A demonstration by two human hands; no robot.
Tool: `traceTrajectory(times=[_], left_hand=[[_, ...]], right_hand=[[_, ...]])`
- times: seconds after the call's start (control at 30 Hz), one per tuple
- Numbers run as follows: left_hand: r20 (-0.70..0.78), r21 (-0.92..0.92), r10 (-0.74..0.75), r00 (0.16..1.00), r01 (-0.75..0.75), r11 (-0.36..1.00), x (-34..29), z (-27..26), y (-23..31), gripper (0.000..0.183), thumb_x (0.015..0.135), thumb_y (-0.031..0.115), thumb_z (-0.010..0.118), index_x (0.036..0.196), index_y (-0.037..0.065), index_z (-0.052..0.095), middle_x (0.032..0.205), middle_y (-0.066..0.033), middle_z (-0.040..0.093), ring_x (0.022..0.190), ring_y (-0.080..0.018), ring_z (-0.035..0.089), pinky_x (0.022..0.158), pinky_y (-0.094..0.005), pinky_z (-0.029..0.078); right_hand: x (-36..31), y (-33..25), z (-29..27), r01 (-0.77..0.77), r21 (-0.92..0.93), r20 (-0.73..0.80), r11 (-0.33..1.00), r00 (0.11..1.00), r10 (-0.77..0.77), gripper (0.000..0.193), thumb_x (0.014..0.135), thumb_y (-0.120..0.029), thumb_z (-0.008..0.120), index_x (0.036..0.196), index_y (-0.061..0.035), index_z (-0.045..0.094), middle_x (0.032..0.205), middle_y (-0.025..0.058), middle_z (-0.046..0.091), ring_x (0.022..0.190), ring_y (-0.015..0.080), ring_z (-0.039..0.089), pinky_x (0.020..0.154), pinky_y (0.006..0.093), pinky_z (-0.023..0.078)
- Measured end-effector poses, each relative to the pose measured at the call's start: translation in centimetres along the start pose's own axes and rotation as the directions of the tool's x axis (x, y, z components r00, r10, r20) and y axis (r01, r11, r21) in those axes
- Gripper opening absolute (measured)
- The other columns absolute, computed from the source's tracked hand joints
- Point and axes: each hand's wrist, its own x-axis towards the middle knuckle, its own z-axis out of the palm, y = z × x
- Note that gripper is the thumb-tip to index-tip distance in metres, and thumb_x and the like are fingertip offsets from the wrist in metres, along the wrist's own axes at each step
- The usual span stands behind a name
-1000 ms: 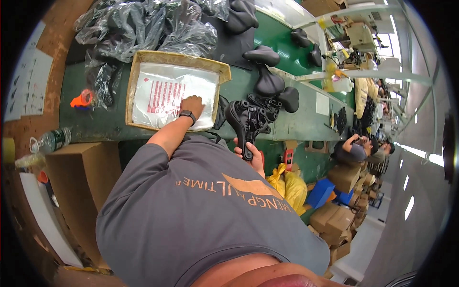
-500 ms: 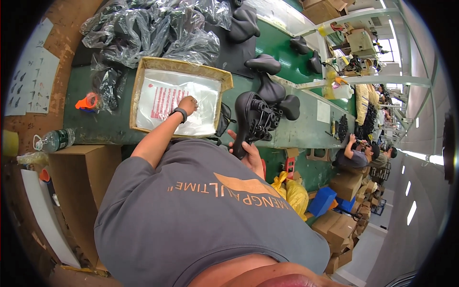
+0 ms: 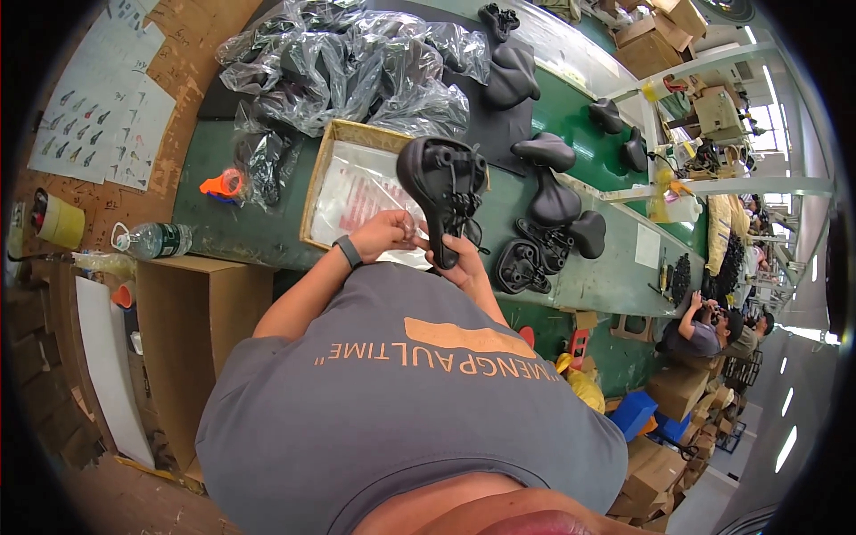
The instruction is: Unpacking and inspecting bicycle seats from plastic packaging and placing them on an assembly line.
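Note:
My right hand [image 3: 462,260] grips the nose of a black bicycle saddle [image 3: 432,181], held up on end with its underside and rails showing. Close to that nose is my left hand [image 3: 389,232], its fingers pinched together; what is between them is too small to make out. Both hands are at the near edge of a yellowish cardboard box [image 3: 314,192]. Inside the box lie clear plastic bags [image 3: 349,189] with red print, partly covered by the saddle and my left hand.
Several black saddles [image 3: 555,198] stand on the green workbench [image 3: 584,283] at right. Plastic-wrapped saddles [image 3: 357,67] pile up at the back. An orange tape dispenser [image 3: 225,185] and a water bottle [image 3: 156,241] are at left, above an open carton [image 3: 178,339]. Co-workers [image 3: 704,330] sit far right.
My left hand has left the bags' printed face and come right, beside the saddle's nose, its fingers pinched. The saddle has been raised and now partly covers the box. The view has shifted.

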Motion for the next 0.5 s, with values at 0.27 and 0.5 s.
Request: traceTrajectory(times=[0.27,0.5], left_hand=[[-0.004,-0.546,0.524,0.852,-0.441,0.713,-7.2,-1.9,6.5,0.027,0.092,-0.011,0.062,0.110,0.008,0.066,0.099,-0.0056,0.069,0.095,-0.0251,0.071,0.097,-0.0416,0.057],[-0.262,-0.237,0.265,0.928,-0.328,0.914,-9.4,-0.8,8.8,0.022,0.099,0.007,0.072,0.119,0.012,0.069,0.097,0.0030,0.067,0.076,-0.0070,0.057,0.068,-0.0255,0.048]], right_hand=[[-0.2,-1.4,7.2,0.148,-0.045,0.212,0.988,0.968,-0.135,0.068,0.086,-0.007,0.082,0.147,-0.0016,0.052,0.135,0.0118,0.060,0.096,0.0214,0.056,0.073,0.0328,0.051],[-3.4,-4.3,9.3,0.223,-0.445,0.191,0.867,0.970,-0.151,0.066,0.081,-0.004,0.080,0.141,0.0035,0.055,0.110,0.0158,0.068,0.085,0.0245,0.067,0.075,0.0371,0.056]])
